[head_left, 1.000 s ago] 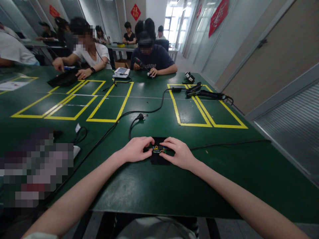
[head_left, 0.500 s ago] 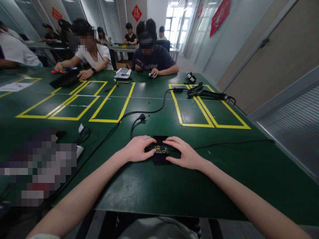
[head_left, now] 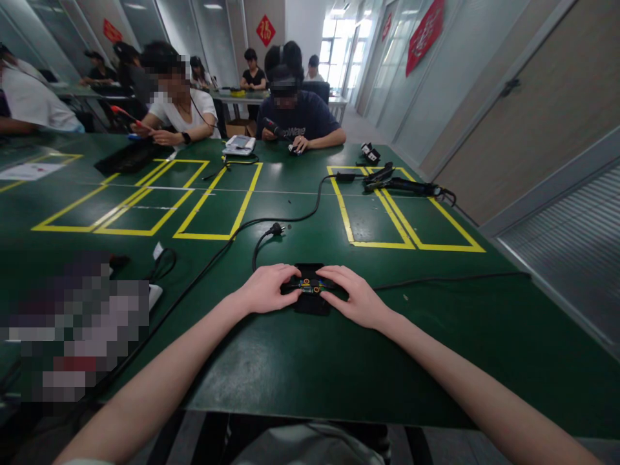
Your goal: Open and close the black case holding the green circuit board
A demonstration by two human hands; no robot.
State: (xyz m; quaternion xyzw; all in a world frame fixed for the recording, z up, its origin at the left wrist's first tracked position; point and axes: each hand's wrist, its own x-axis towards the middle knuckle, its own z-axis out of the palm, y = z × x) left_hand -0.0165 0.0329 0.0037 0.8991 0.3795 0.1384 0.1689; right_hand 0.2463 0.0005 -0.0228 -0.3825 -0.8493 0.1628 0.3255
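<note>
A small black box [head_left: 310, 303] with coloured parts on a circuit board [head_left: 310, 286] inside lies flat on the green table [head_left: 300, 361] near its front edge. My left hand [head_left: 266, 289] grips its left side with curled fingers. My right hand [head_left: 351, 296] holds its right side, with the fingertips pressed on the board. Both thumbs sit at the near edge of the box.
A black power cable with a plug [head_left: 275, 228] runs across the table just beyond the box. Another cable [head_left: 450, 279] leads off to the right. Yellow tape rectangles [head_left: 382, 213] mark the table. Black tools [head_left: 397, 181] lie far right. Several people sit at the far side.
Both hands have stayed on the box with only slight finger shifts. At the far left, a person has lifted a red-handled tool off the table.
</note>
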